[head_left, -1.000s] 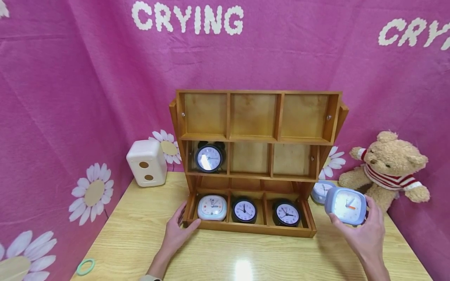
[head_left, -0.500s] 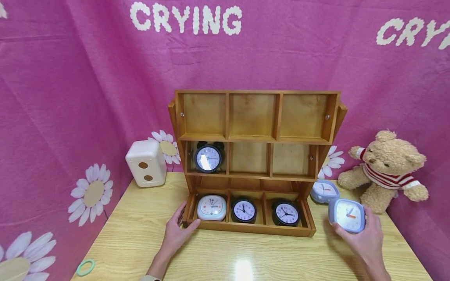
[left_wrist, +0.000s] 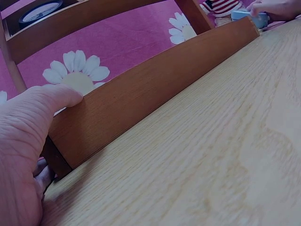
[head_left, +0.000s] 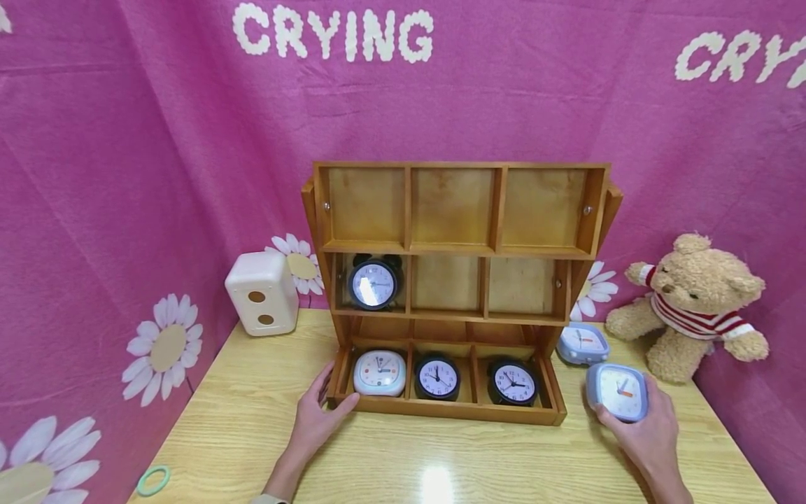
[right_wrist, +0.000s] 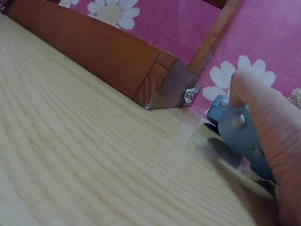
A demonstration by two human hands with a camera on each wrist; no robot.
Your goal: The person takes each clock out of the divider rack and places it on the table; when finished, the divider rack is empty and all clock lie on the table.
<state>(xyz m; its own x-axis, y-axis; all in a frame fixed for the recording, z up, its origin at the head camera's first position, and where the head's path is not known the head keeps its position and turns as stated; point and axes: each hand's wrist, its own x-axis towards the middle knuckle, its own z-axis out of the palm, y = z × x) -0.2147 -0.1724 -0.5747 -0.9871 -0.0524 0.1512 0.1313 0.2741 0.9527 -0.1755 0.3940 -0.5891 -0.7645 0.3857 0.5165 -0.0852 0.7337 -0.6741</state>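
A three-tier wooden display shelf [head_left: 447, 413] stands mid-table. My left hand [head_left: 315, 414] grips its lower left corner, thumb over the front board and fingers along the side. On the right, my right hand [head_left: 648, 430] holds a blue square alarm clock [head_left: 620, 392] between thumb and fingers, its face tilted up, low over the table. The right wrist view shows the clock's blue side [right_wrist: 242, 136] under the thumb. A second blue alarm clock [head_left: 582, 343] sits just behind it. The bottom tier holds a white alarm clock [head_left: 380, 373] and two black round clocks, left [head_left: 437, 376] and right [head_left: 513, 382].
Another black alarm clock [head_left: 373, 283] stands in the middle tier's left compartment. A teddy bear [head_left: 699, 301] sits at the back right, a white box with two holes [head_left: 261, 294] at the back left. Near the front left lies a green ring [head_left: 153, 481]. A pink cloth hangs behind.
My right hand has lowered the blue alarm clock toward the table, in front of the other blue clock, which now shows more fully. The left hand has stayed on the shelf corner.
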